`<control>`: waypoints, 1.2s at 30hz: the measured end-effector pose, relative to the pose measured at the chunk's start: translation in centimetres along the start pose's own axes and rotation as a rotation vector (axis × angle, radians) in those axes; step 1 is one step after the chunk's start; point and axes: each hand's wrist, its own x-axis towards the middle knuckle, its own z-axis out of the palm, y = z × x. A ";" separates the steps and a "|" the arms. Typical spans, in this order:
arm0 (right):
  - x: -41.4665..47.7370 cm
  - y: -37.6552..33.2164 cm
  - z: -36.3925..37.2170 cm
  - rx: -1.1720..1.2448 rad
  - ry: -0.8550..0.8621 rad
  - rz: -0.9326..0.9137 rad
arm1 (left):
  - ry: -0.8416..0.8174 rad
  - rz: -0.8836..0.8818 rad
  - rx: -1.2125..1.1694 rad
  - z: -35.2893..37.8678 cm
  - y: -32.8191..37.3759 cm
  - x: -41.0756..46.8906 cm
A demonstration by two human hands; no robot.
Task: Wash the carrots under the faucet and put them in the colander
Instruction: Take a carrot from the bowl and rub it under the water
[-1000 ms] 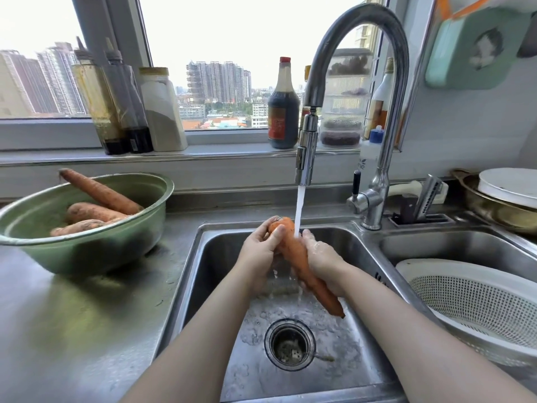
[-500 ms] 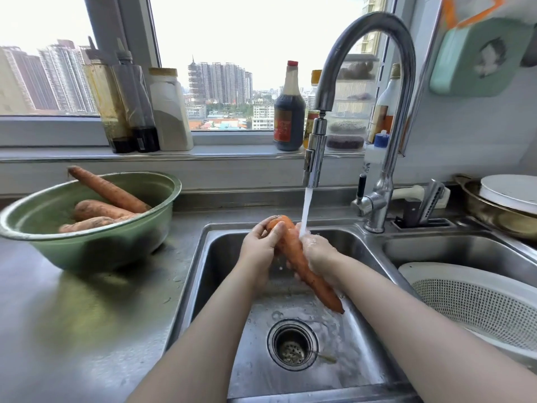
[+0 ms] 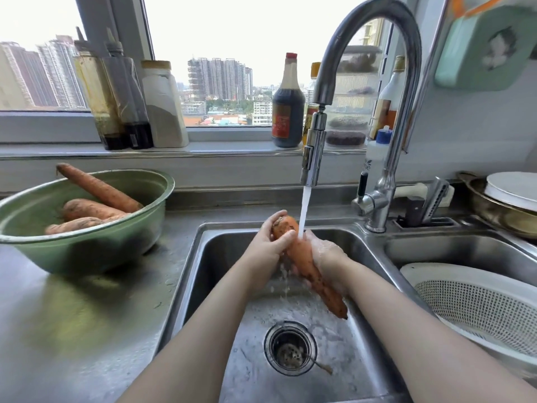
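A long orange carrot (image 3: 305, 263) slants over the left sink basin, thick end up, under the stream from the curved steel faucet (image 3: 312, 152). My left hand (image 3: 270, 242) grips its thick top end. My right hand (image 3: 328, 257) wraps round its middle from the right, wet with running water. Three dirty carrots (image 3: 93, 205) lie in a green bowl (image 3: 87, 245) on the counter at the left. A white colander (image 3: 476, 301) sits in the right sink basin, and no carrot shows in its visible part.
A drain strainer (image 3: 290, 347) lies in the basin floor below the carrot. Bottles and jars (image 3: 287, 103) line the window sill behind. A knife block (image 3: 421, 207) stands by the faucet base, and a metal pan with a white plate (image 3: 511, 199) sits at far right.
The carrot stays under the stream in both hands. My right hand has slid a little along it and water splashes off below; the camera has shifted slightly.
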 end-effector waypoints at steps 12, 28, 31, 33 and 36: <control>0.5 0.5 -0.5 -0.137 0.059 -0.049 | 0.114 0.051 0.162 0.8 -0.2 -0.6; 0.1 0.5 0.0 -0.062 0.064 -0.060 | 0.075 0.070 0.207 1.1 0.1 -1.5; 0.2 0.8 -0.6 -0.055 0.020 -0.069 | -0.006 0.035 0.200 1.0 -0.2 -1.6; 0.5 1.0 -1.0 -0.010 -0.072 -0.082 | 0.033 0.032 0.152 1.0 -0.2 -1.6; 0.4 1.1 -0.8 -0.047 -0.148 -0.093 | 0.093 0.036 0.094 0.8 -0.1 -1.3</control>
